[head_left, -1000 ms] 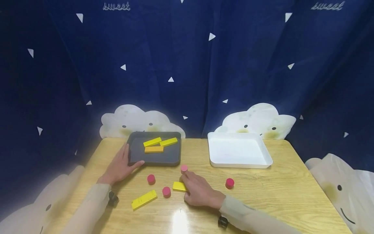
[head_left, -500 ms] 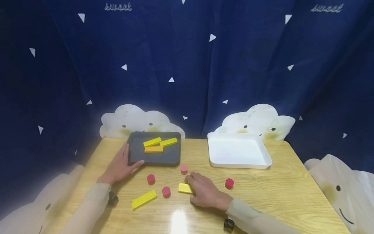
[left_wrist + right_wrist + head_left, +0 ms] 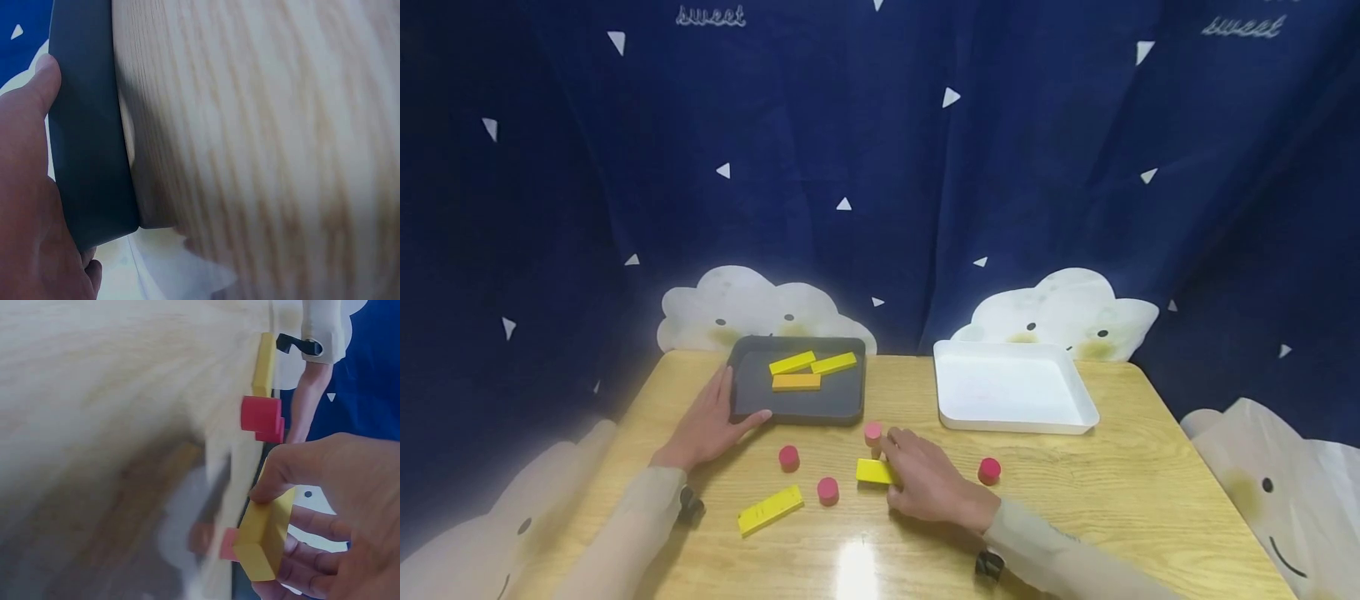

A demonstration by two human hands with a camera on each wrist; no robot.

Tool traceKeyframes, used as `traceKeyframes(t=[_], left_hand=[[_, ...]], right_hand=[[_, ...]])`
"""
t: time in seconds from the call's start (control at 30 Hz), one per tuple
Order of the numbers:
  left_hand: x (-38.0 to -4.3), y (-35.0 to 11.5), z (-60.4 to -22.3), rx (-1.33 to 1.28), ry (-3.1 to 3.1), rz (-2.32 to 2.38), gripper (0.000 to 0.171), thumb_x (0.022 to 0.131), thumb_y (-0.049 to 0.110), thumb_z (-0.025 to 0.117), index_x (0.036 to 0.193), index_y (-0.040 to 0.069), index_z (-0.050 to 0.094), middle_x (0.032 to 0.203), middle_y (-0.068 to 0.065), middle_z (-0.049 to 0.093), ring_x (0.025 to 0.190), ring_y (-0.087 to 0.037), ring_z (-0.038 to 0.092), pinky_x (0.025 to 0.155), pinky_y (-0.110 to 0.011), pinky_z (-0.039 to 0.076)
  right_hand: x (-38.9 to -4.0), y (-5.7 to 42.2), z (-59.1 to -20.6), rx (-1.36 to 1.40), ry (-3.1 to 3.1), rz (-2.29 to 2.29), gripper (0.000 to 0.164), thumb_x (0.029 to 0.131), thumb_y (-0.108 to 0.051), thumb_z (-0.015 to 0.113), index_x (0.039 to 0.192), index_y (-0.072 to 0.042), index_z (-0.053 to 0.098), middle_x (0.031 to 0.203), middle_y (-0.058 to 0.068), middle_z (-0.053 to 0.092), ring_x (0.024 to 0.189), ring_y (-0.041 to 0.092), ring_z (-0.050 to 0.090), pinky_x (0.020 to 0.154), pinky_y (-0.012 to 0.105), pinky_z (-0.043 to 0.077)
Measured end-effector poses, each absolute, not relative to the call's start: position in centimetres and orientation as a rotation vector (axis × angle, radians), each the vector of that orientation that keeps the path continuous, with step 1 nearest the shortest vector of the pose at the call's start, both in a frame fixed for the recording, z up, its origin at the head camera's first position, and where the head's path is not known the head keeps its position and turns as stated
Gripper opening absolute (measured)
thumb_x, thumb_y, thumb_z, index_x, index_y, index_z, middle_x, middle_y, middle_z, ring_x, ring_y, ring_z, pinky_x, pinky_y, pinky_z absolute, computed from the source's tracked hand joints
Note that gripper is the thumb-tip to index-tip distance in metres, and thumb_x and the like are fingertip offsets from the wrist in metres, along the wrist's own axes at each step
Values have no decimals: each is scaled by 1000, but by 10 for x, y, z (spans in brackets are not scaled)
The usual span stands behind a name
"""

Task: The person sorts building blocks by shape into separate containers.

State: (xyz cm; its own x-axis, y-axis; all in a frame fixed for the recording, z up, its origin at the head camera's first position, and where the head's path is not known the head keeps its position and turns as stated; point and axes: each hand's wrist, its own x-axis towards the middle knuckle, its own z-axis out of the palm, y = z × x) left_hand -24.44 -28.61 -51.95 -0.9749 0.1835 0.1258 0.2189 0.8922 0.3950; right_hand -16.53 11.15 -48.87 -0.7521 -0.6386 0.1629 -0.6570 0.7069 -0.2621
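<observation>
My left hand (image 3: 703, 427) grips the near left corner of a dark grey tray (image 3: 820, 410), thumb over the front rim and fingers along the left side. Two yellow blocks (image 3: 833, 363) and an orange block (image 3: 797, 382) lie inside it. Between thumb and fingers, my right hand (image 3: 928, 482) pinches a yellow rectangular block (image 3: 256, 544), a little above the table. Just behind that block stands a pink cylinder (image 3: 872, 433). Left of it are two red-pink cylinders (image 3: 828, 491) and another yellow block (image 3: 771, 510) lying flat.
A white tray (image 3: 1018, 422) sits at the back right of the wooden table (image 3: 1112, 517). One more red cylinder (image 3: 989, 472) stands right of my right hand. Behind the table hangs a dark blue curtain (image 3: 880, 167) with cloud shapes.
My right hand has moved slightly right with the yellow block, then raised it a little off the table. The left hand stays on the grey tray.
</observation>
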Motion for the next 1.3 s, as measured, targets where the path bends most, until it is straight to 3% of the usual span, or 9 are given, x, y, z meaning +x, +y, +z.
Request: traceKeyframes(t=[0.7,1.3], left_hand=[[-245,-288,-522,-306,-2983,-631,124,96,75,62,167,-11,8,176,-32,5,160,-53,15,130,-65,19],[-243,-286,-519,-289,-2992,-614,124,96,76,61,168,-9,7,176,-31,6,161,-52,14,130,-64,19]], right_hand=[[-197,76,-448,1153,-2775,536,43,82,-12,83,121,-12,67,105,-2,59,90,15,51,70,25,47],[-249,32,-417,1188,-2740,432,51,84,-12,84,131,-10,66,114,4,64,100,21,59,78,31,55]])
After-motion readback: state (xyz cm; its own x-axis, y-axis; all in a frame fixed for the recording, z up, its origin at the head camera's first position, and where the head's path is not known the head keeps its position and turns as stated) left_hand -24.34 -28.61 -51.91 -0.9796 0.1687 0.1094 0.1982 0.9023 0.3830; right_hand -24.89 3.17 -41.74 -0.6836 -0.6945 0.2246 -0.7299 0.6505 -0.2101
